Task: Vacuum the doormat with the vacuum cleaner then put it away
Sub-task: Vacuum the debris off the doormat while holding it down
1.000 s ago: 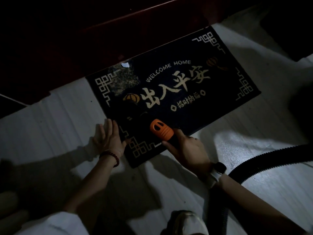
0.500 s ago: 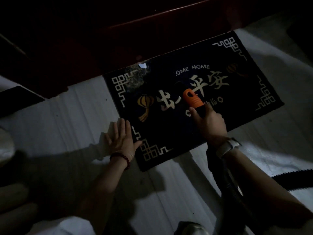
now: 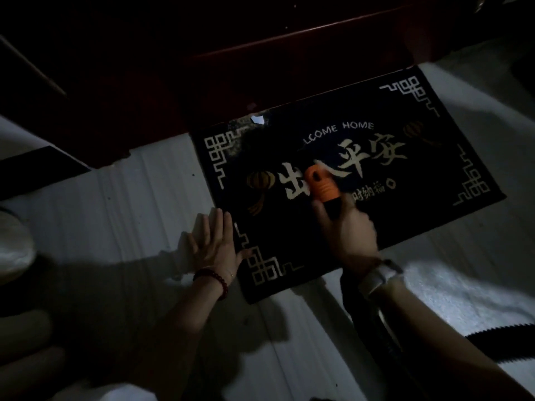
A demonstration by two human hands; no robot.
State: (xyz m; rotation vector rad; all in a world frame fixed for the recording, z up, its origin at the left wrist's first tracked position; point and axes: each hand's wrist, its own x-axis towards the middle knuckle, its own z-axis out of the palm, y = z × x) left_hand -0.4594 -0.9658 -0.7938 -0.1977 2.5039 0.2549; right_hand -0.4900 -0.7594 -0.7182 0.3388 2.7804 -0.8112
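Observation:
A dark doormat (image 3: 451,169) with pale lettering and corner patterns lies on the light floor. My right hand (image 3: 351,231) grips the black handle of the vacuum cleaner's orange nozzle (image 3: 322,186), whose tip rests on the mat's middle over the large characters. The black ribbed hose (image 3: 500,341) runs back under my right arm. My left hand (image 3: 212,246) lies flat, fingers spread, on the floor at the mat's near-left edge. A greyish dusty patch (image 3: 241,140) and a small white scrap (image 3: 257,119) sit at the mat's far-left corner.
A dark red wooden door or cabinet base (image 3: 260,62) borders the mat's far edge. A pale rounded object (image 3: 13,247) sits at the left edge of view. The scene is dim, with a bright patch of floor at the right.
The nozzle moved from the mat's near edge up to its middle, then shifted slightly left across the characters. My left hand stayed flat at the mat's edge.

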